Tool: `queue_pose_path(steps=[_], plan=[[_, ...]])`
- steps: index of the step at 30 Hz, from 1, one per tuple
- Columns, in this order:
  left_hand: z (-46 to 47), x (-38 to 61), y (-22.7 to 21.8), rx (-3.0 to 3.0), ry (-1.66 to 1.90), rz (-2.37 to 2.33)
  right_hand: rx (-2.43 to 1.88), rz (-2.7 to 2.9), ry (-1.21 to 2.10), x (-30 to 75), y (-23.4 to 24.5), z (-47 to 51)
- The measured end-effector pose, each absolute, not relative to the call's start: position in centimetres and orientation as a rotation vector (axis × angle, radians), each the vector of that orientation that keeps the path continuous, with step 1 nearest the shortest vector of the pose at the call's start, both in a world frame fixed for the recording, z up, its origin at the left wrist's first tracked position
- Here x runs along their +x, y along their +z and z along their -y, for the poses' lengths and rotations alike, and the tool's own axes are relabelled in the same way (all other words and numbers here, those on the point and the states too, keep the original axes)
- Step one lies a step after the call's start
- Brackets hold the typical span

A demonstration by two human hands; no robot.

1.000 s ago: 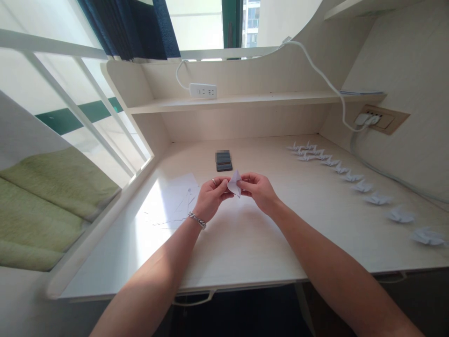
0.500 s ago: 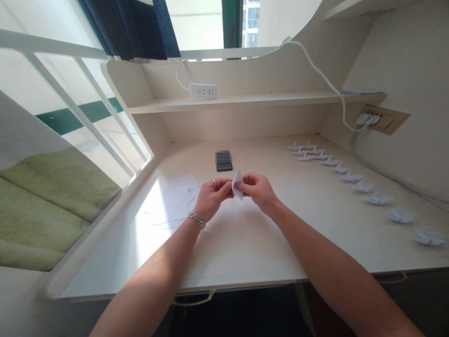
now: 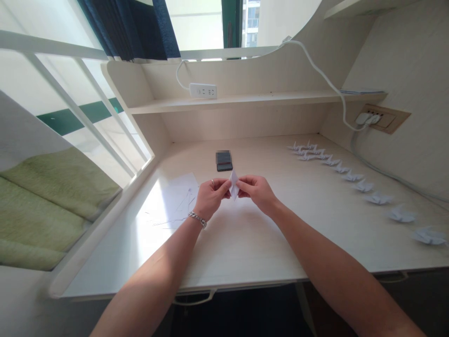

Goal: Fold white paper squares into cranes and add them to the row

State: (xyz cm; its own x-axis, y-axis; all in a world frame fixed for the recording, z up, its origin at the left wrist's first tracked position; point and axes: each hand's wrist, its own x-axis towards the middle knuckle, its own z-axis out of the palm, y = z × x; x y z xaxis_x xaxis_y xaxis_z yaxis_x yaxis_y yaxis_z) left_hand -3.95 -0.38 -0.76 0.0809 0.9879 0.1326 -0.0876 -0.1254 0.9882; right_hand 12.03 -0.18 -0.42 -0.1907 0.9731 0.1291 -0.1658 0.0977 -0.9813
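A small piece of folded white paper (image 3: 234, 183), shaped like a narrow diamond, is held upright between my two hands above the desk. My left hand (image 3: 212, 194), with a ring and a chain bracelet, pinches its left edge between thumb and fingers. On the opposite edge, my right hand (image 3: 258, 191) grips it the same way. Just beyond the fingers lies a dark phone (image 3: 224, 161) with part of it blurred out. White paper sheets (image 3: 171, 196) and thin strips rest to the left of my left hand.
A curving row of folded paper cranes (image 3: 352, 176) runs along the desk's right side. Behind the desk (image 3: 245, 252) a shelf (image 3: 245, 100) carries a power strip (image 3: 203, 91). A white cable (image 3: 326, 80) hangs down to the wall socket (image 3: 382, 119). White rails (image 3: 94, 93) border the left.
The folded paper has turned from a slanted, partly side-on view to a symmetrical diamond and shifted slightly left. The right thumb has moved to its right edge.
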Motion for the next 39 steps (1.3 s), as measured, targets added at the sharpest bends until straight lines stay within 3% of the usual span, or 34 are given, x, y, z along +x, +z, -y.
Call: queue_pose_path(steps=[26, 39], plan=[[0.8, -3.2, -0.7, 1.414, 1.396, -1.201, -0.942, 1.270, 1.248, 11.4, -1.5, -0.2], [0.5, -3.7, -1.0, 1.198, 1.295, -0.960, -0.946, 1.232, 1.243, 11.5, -1.4, -0.3]])
